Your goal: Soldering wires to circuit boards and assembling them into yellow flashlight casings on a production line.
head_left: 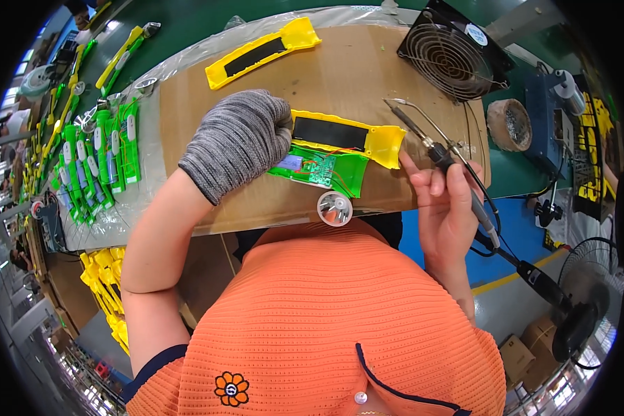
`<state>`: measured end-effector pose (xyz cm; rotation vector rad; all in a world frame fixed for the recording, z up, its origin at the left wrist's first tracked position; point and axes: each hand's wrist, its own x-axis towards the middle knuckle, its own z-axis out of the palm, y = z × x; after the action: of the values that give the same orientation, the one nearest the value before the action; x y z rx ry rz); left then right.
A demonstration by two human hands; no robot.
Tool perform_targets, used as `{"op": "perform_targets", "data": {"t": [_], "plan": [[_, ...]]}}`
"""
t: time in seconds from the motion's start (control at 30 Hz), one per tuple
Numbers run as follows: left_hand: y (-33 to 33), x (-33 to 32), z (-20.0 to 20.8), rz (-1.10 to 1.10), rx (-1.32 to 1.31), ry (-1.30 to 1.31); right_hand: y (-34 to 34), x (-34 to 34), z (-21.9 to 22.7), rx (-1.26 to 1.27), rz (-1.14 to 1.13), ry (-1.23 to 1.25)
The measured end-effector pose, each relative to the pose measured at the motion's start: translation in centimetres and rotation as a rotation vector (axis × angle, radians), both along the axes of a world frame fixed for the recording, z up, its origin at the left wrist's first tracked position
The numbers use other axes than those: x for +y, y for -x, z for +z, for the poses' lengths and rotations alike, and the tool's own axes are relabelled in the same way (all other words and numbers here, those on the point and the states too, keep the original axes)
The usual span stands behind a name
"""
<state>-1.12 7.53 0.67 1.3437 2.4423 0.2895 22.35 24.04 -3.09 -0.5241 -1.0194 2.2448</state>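
My left hand, in a grey knitted glove, is closed over the left ends of a yellow casing half and a green casing half. The yellow half bears a black strip. Inside the green one lie a circuit board, a blue cell and thin red wires. A round silvery reflector cup rests against the green half's near edge. My bare right hand grips a soldering iron with a thin curved tube alongside; its tip points up and left, apart from the casings. One fingertip is by the yellow end.
A cardboard sheet covers the bench. Another yellow casing half lies at the back. Several green assemblies stand in rows at left. At right are a black fan, a round pot and a blue box.
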Motion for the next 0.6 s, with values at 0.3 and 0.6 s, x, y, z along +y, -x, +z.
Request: {"op": "perform_targets", "data": {"t": [0.3, 0.6], "plan": [[0.4, -2.7, -0.2, 0.066, -0.006, -0.085, 3.5, -0.2, -0.4, -0.017, 0.037, -0.066], [-6.2, -2.6, 1.6, -0.651, 0.029, -0.077, 2.7, 1.2, -1.3, -0.044, 0.006, -0.125]]}}
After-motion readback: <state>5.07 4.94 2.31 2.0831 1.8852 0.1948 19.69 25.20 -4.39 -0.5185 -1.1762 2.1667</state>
